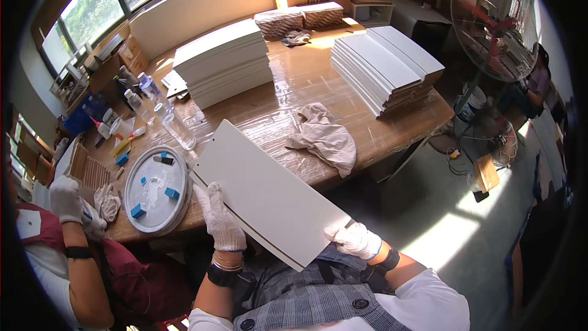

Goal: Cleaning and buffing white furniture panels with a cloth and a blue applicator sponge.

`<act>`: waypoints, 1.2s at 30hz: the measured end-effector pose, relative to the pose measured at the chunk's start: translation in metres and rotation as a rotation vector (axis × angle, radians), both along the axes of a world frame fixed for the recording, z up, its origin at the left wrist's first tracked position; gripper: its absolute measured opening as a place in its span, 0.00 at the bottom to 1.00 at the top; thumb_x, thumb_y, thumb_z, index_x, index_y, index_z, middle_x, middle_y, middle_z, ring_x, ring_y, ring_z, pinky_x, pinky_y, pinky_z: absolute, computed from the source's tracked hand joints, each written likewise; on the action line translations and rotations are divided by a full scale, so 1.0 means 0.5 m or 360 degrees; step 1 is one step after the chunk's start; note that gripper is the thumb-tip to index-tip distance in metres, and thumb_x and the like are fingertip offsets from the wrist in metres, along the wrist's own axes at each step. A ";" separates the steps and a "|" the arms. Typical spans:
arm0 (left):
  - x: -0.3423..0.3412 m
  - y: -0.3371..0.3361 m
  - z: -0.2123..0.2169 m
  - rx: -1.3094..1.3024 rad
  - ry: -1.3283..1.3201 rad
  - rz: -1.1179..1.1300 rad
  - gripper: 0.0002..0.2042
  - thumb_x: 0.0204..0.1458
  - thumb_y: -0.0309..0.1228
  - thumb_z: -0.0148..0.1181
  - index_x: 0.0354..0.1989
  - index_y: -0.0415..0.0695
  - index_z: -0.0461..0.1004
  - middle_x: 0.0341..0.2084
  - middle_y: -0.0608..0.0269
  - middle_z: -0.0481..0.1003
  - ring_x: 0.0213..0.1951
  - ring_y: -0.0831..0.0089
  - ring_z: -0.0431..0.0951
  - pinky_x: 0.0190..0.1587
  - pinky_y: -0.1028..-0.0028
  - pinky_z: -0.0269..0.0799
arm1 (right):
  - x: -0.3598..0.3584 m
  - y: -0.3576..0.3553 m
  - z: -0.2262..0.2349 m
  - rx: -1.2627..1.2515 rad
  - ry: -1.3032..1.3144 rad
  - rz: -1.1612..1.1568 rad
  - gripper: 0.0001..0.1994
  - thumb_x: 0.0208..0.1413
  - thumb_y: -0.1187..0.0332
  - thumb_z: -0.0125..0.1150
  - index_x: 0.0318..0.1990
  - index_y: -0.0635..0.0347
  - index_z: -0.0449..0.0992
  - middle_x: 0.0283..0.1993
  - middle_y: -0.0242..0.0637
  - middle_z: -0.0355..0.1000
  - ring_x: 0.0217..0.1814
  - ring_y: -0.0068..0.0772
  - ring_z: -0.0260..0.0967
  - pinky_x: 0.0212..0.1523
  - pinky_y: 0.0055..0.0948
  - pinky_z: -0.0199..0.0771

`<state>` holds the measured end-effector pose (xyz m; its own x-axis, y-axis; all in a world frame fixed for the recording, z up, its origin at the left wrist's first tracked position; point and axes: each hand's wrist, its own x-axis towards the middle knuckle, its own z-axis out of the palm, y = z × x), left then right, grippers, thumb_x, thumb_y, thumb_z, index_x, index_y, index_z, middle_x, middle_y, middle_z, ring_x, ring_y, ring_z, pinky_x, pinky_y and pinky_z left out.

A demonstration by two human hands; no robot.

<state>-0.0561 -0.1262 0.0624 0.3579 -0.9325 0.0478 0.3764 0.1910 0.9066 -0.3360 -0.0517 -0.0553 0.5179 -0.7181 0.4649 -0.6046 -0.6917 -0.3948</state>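
- As both gloved hands close on it, the white panel (263,193) is held tilted above the person's lap, off the surface (288,86).
- Left hand (220,220): grip shut over the panel's near long edge, thumb on the face.
- Right hand (355,240): grip closed on the lower right corner.
- Handling, as judged: flat, stiff, light, smooth-faced (gloves help against slip); edges and corners likely to dent, so hold at the edges, hands apart.
- Beyond: round grey tray (157,190), crumpled cloth (323,138), stacks of like panels (223,61).
- A co-worker's gloved hand (65,199) is at far left.
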 end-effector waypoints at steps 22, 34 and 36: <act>0.089 -0.107 -0.173 0.0021 -0.2591 0.0241 0.31 0.56 0.38 0.52 0.66 0.37 0.52 0.63 0.42 0.56 0.64 0.42 0.53 0.66 0.56 0.48 | -0.392 -0.448 0.298 0.0982 -0.2665 -0.0392 0.12 0.60 0.65 0.51 0.50 0.56 0.66 0.50 0.37 0.68 0.52 0.36 0.69 0.52 0.46 0.77; 0.096 -0.109 -0.185 -0.0031 -0.2505 0.0239 0.29 0.57 0.38 0.51 0.64 0.35 0.55 0.63 0.43 0.58 0.64 0.46 0.56 0.66 0.58 0.50 | -0.389 -0.482 0.376 0.0284 -0.0523 -0.2089 0.28 0.54 0.49 0.56 0.56 0.57 0.67 0.62 0.47 0.60 0.64 0.50 0.58 0.59 0.45 0.66; 0.091 -0.113 -0.186 -0.0049 -0.2506 0.0235 0.29 0.57 0.38 0.51 0.64 0.35 0.55 0.63 0.43 0.58 0.63 0.46 0.57 0.66 0.58 0.50 | -0.369 -0.482 0.363 0.0227 -0.0222 -0.1895 0.26 0.55 0.50 0.55 0.56 0.56 0.67 0.61 0.46 0.61 0.64 0.48 0.58 0.60 0.44 0.64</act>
